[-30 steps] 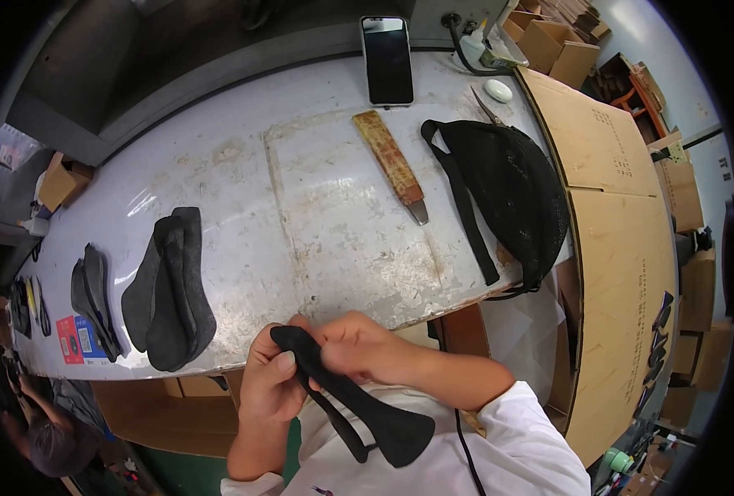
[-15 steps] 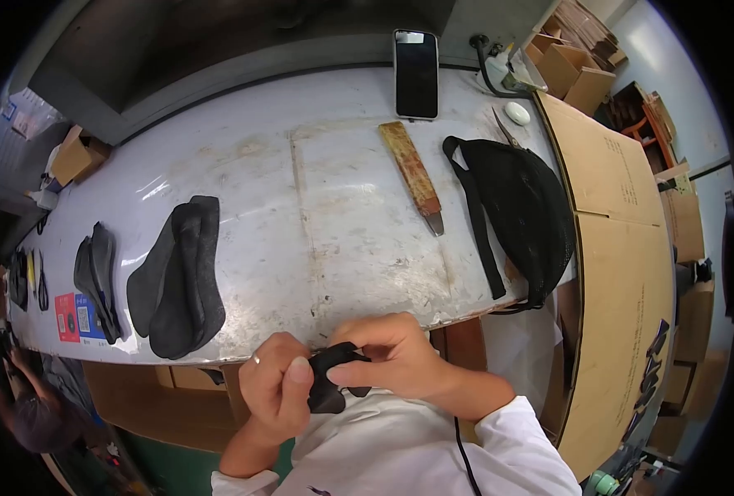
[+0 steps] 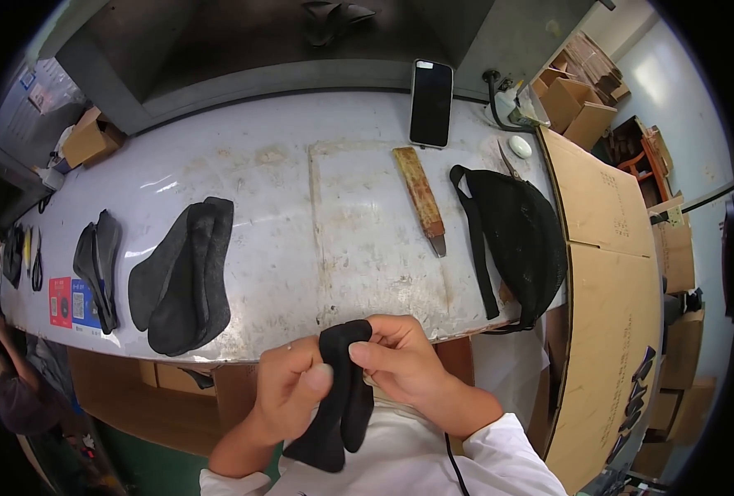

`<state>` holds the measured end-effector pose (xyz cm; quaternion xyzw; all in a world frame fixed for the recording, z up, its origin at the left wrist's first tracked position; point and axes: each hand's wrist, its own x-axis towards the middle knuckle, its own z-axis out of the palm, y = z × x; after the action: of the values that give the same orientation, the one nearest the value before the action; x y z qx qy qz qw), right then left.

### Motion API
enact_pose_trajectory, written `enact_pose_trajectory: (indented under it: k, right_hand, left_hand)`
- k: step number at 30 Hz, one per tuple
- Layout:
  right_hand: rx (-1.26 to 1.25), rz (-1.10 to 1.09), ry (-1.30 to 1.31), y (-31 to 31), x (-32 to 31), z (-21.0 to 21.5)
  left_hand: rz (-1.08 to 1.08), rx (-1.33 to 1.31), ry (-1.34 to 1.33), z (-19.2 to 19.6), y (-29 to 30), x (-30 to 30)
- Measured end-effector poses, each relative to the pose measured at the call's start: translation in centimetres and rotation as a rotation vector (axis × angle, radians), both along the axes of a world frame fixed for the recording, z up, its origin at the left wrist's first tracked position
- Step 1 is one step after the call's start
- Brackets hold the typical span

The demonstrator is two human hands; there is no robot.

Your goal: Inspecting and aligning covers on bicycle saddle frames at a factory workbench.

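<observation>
A person holds a black padded piece [image 3: 344,397] in both hands at the near edge of a scuffed white worktop [image 3: 276,198]. The piece is matte black, soft-looking and folded or doubled along its length, with a rounded top end. Its long axis runs near to far, almost upright in the view: the rounded end points toward the far side of the worktop, and the lower end hangs down toward the person's white shirt.

The left hand [image 3: 288,388] is closed on the piece's left edge, thumb pressed on its front. The right hand [image 3: 400,360] pinches the upper right edge, fingers curled behind it. The back of the piece and most fingertips are hidden, so how many layers it has cannot be told.

On the worktop to the left lies a stack of similar black pieces [image 3: 183,277], with a smaller dark pair [image 3: 98,264] further left. To the right lies a black pouch with a strap [image 3: 520,240], beside a worn wooden-handled tool [image 3: 420,198]. A dark phone [image 3: 431,101] rests at the far edge.
</observation>
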<state>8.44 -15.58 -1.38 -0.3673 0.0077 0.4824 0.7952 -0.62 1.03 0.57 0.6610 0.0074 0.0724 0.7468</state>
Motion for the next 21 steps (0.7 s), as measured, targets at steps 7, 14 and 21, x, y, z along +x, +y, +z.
enact_pose_trajectory:
  k: [7,14,21]
  right_hand:
    - [0.113,0.018,0.061,0.4,0.4,2.2]
    - [0.065,-0.043,-0.148,0.2,0.5,2.3]
    - [-0.287,-0.349,-1.135,1.1,0.0,3.0]
  left_hand:
    - [-0.004,-0.354,0.245,0.0,-0.9,-0.1]
    - [-0.115,-0.259,0.216,-0.5,0.2,-0.6]
    - [0.163,-0.002,0.111,1.6,0.5,-0.6]
